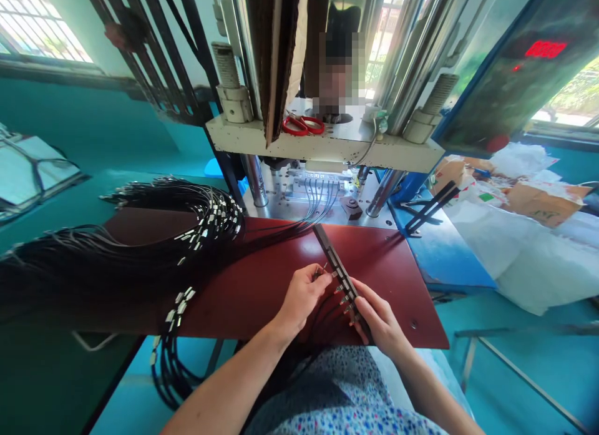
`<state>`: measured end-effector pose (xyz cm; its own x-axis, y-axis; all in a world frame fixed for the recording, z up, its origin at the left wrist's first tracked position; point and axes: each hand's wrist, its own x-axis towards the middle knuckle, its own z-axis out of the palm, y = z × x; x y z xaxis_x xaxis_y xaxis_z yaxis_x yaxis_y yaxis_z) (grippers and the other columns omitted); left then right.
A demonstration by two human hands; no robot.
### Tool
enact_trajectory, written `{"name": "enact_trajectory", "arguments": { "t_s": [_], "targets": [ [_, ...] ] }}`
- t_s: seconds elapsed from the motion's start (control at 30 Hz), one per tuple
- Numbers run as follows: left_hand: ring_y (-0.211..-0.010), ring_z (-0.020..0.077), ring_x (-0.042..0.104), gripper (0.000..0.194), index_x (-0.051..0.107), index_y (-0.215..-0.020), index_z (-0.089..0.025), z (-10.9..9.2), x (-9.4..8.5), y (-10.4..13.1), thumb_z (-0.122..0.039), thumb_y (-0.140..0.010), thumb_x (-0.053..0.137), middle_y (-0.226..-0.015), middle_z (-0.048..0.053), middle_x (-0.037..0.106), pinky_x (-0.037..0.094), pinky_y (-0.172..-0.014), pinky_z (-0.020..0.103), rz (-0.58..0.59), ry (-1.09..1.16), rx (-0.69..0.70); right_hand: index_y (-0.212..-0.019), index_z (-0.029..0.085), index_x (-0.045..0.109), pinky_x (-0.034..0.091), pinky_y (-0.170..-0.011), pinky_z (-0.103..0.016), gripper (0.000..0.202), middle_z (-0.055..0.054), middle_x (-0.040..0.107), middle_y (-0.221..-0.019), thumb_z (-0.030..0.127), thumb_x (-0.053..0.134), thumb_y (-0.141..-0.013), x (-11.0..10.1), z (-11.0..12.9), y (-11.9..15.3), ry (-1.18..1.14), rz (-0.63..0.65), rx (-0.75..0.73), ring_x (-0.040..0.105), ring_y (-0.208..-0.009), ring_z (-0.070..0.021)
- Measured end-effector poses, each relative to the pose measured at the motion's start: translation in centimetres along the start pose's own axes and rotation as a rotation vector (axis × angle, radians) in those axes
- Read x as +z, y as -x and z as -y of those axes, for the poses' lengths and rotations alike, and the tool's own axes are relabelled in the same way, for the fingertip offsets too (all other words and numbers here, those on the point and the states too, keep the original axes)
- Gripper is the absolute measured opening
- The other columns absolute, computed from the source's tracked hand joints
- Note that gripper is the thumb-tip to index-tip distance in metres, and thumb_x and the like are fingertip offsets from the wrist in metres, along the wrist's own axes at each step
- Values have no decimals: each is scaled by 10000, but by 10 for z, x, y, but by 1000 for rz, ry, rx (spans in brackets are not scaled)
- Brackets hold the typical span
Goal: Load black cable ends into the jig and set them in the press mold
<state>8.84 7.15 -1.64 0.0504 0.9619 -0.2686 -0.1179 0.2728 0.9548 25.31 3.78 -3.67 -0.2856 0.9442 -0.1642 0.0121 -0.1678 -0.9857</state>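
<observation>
My left hand (304,294) pinches the metal end of a thin black cable against a long dark fixture bar (333,257). The bar lies slanted on the dark red table (393,266). Further down, my right hand (377,319) grips the near end of that same bar, where several cable ends stick out of its left side. A big bundle of black cables with metal plugs (206,219) lies to the left on the table. Some cables hang over the front edge.
A press machine (327,145) stands behind the table, with several cables (318,195) loaded under its plate and red scissors (302,125) on top. A second bar (430,207) lies on the blue surface at right. Cardboard and white bags (519,235) are piled far right. A person is behind the machine.
</observation>
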Motion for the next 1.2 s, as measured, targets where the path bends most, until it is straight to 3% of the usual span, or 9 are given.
{"name": "enact_trajectory", "arguments": {
  "t_s": [0.27, 0.4, 0.5, 0.57, 0.7, 0.8, 0.9, 1.0, 1.2],
  "targets": [
    [-453, 60, 319, 232, 479, -561, -153, 5, -7, -2, -319, -694, 573, -490, -52, 401, 250, -453, 193, -61, -123, 117, -1321, 165, 395, 296, -363, -176, 525, 69, 413, -475, 466, 401, -891, 7, 3, -3, 256, 18, -53, 376, -371, -64],
    [-477, 74, 362, 288, 518, -659, -164, 10, -11, -5, -428, -773, 510, -530, -43, 424, 256, -447, 189, -44, -61, 134, -1299, 172, 413, 292, -352, -173, 516, 57, 456, -506, 475, 417, -882, 6, 2, -4, 167, 2, -16, 381, -362, -60],
    [-493, 75, 370, 295, 520, -793, -182, 12, -14, -7, -469, -812, 456, -551, -50, 414, 275, -458, 178, -153, 10, 168, -1280, 179, 430, 283, -343, -170, 504, 50, 471, -543, 469, 453, -869, 4, 2, -4, 79, -19, -23, 388, -366, -55],
    [-484, 68, 348, 271, 475, -780, -187, 10, -16, -6, -457, -808, 476, -533, -65, 382, 280, -471, 170, -181, 48, 196, -1277, 183, 436, 269, -334, -171, 500, 48, 473, -548, 465, 465, -864, 3, 2, -3, 46, -12, -20, 381, -360, -54],
    [-455, 52, 333, 302, 432, -643, -168, -2, -18, -2, -416, -731, 579, -504, -68, 381, 268, -457, 169, 65, 71, 46, -1272, 206, 448, 287, -349, -177, 474, 31, 515, -587, 452, 470, -867, -1, 5, -2, 30, 41, 14, 383, -376, -54],
    [-537, 89, 482, 276, 519, -677, -148, -10, -18, 0, -385, -644, 657, -582, -26, 529, 378, -543, 200, 209, 209, -113, -1263, 220, 463, 299, -363, -182, 460, 30, 506, -588, 455, 469, -868, -4, 7, -2, 54, 74, 28, 387, -394, -60],
    [-659, 140, 571, 283, 569, -723, -141, -12, -17, 0, -366, -606, 695, -672, 9, 610, 434, -655, 246, 231, 318, -143, -1278, 212, 451, 280, -354, -184, 480, 34, 482, -565, 462, 462, -868, -5, 7, -2, 76, 104, 22, 383, -389, -66],
    [-656, 144, 577, 259, 573, -703, -143, -9, -19, -1, -357, -616, 692, -674, 11, 621, 429, -652, 248, 235, 325, -152, -1298, 203, 428, 266, -344, -184, 508, 40, 461, -550, 475, 448, -870, -5, 6, -3, 114, 119, 26, 366, -378, -65],
    [-647, 129, 539, 199, 597, -692, -123, -1, -28, -6, -321, -699, 595, -663, 10, 594, 398, -625, 229, 176, 106, -1, -1338, 188, 373, 360, -408, -196, 493, 74, 393, -500, 419, 403, -904, 1, 7, -7, 336, 152, -42, 374, -377, -63]
  ]
}}
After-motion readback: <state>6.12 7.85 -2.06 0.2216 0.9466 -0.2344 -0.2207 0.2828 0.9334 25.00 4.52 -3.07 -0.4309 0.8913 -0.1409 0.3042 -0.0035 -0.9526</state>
